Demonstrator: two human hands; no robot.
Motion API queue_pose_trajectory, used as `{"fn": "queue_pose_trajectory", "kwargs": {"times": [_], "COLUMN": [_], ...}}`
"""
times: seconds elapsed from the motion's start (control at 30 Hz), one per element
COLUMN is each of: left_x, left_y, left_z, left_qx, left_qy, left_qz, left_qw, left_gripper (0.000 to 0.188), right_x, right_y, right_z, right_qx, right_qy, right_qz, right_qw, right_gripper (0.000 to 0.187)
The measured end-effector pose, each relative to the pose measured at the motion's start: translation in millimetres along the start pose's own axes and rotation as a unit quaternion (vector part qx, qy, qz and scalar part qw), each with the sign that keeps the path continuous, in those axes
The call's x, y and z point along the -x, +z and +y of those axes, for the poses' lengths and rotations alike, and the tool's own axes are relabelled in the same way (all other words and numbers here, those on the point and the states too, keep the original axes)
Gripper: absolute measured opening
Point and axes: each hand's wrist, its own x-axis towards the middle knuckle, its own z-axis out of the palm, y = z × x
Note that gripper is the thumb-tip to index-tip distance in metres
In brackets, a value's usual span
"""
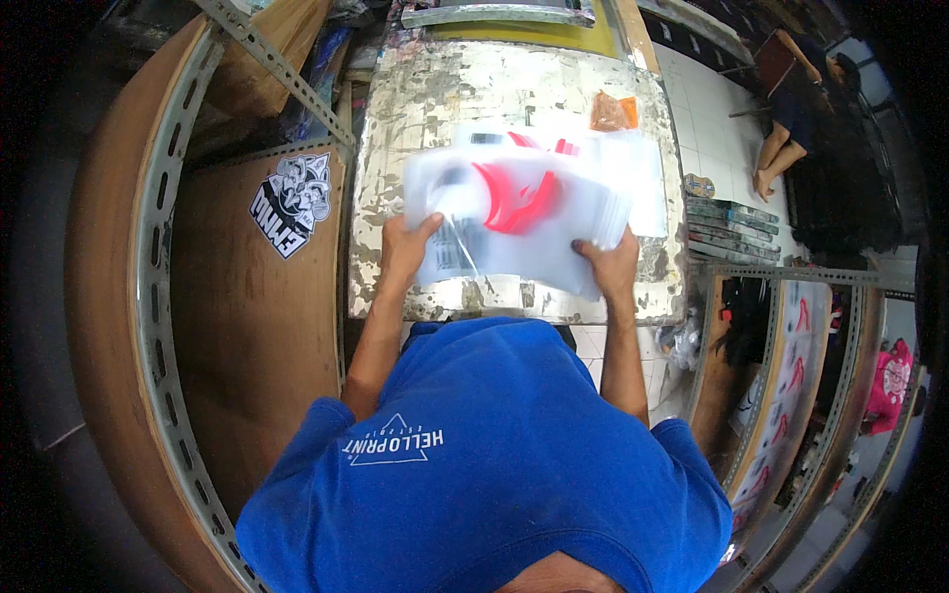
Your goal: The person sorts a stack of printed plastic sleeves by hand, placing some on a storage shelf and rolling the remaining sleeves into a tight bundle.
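Both my hands hold a stack of white, filmy-looking sheets (554, 252) printed with bright pink and grey-black shapes. The stack is bowed and smeared by motion, above a worn worktable (415, 99). My left hand (405, 249) grips the left edge, its thumb on top. On the right edge my right hand (612, 263) is closed too, with a dark-looking thumb tip on the upper face. Fingers under the stack are hidden. More white sheets (647, 183) lie on the table just beyond, partly covered by the stack. Behind them sits a small orange-brown packet (613, 112).
A wooden panel with a metal rail (163, 247) stands close on the left. A frame (499, 14) lies at the table's far end. Stacked flat boards (732, 232) and shelving (781, 395) are on the right. Another person (786, 128) is at the far right.
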Motion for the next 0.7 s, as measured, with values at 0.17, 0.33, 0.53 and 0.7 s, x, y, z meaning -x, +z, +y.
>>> {"fn": "queue_pose_trajectory", "kwargs": {"times": [0.17, 0.33, 0.53, 0.7], "left_x": [-70.7, -114.6, -130.0, -125.6], "left_y": [36.5, 61.9, 69.8, 70.4], "left_z": [-5.7, -19.8, -34.2, -26.5], "left_qx": [0.063, 0.065, 0.027, -0.033], "left_qy": [-0.031, -0.095, -0.083, 0.001], "left_qz": [-0.069, -0.126, -0.104, -0.068], "left_qw": [0.995, 0.985, 0.991, 0.997], "left_gripper": [0.032, 0.030, 0.031, 0.041], "right_x": [-75.4, -127.3, -147.7, -153.6], "right_y": [-17.0, -14.7, -12.7, -16.5], "right_z": [-0.2, 24.0, 44.1, 63.8], "right_qx": [0.016, 0.034, 0.101, 0.104], "right_qy": [0.047, 0.085, 0.110, 0.113], "right_qz": [-0.050, -0.063, -0.075, -0.069], "right_qw": [0.997, 0.994, 0.986, 0.986], "right_gripper": [0.042, 0.043, 0.056, 0.066]}}
